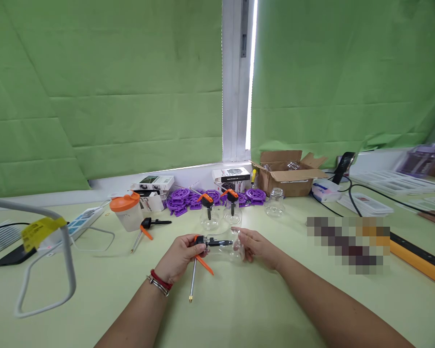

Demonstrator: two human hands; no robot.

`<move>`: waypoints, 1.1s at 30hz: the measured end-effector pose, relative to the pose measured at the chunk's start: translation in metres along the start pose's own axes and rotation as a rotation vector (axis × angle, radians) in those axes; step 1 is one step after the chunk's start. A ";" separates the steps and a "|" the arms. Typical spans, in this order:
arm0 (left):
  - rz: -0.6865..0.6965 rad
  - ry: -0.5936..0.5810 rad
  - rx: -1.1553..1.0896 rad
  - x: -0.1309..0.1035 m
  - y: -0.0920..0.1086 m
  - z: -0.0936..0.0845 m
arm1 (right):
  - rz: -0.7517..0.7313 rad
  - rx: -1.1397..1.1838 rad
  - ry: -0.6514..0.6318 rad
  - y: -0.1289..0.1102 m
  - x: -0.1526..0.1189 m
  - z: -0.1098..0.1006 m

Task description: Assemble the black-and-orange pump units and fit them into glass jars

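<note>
L hand (179,252) clamped on spray head (200,240), R hand (256,245) gripping clear btl (223,254). Risk: smooth btl slips if R grip slackens; off-axis stem (221,243) may scrape inside.

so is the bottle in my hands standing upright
No, the bottle is on its side, with the right hand at its wide end and the left hand at the nozzle.

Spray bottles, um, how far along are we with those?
Two standing bottles look done, with tops on. A third bottle is in hand: left hand at its top, right hand at its wide end; can't tell whether it's tight. One loose top and one bare bottle look left.
</note>
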State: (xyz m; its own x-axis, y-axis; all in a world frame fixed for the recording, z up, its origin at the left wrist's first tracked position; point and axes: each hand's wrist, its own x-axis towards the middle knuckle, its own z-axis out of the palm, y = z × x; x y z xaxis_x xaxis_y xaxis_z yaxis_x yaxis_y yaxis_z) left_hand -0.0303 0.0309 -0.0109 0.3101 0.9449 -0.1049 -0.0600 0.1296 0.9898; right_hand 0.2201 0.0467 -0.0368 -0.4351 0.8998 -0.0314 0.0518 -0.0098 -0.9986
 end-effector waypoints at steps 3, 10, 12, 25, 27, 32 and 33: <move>-0.007 -0.020 0.008 -0.001 0.000 0.001 | 0.080 0.003 0.022 0.004 0.002 0.000; -0.012 -0.005 -0.019 0.000 0.001 0.005 | 0.122 0.030 0.026 0.001 0.000 0.001; -0.010 0.011 -0.023 0.000 0.002 0.005 | 0.029 0.037 0.013 -0.005 -0.004 0.001; -0.004 -0.006 -0.043 0.002 0.000 -0.003 | -0.184 -0.026 -0.032 -0.007 -0.007 0.003; -0.019 -0.002 -0.035 0.002 0.001 -0.004 | -0.189 -0.032 -0.037 -0.007 -0.008 0.004; -0.025 0.004 -0.039 0.002 0.000 -0.005 | -0.242 -0.108 -0.038 -0.006 -0.007 0.003; -0.020 0.006 -0.042 0.002 -0.001 -0.005 | -0.262 -0.132 -0.027 -0.005 -0.007 0.003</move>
State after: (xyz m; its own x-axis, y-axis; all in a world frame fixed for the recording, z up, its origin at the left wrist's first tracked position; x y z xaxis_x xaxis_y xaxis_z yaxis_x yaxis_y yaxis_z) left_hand -0.0347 0.0344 -0.0121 0.3055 0.9440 -0.1250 -0.0937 0.1604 0.9826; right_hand 0.2205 0.0396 -0.0314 -0.4725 0.8524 0.2241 0.0504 0.2800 -0.9587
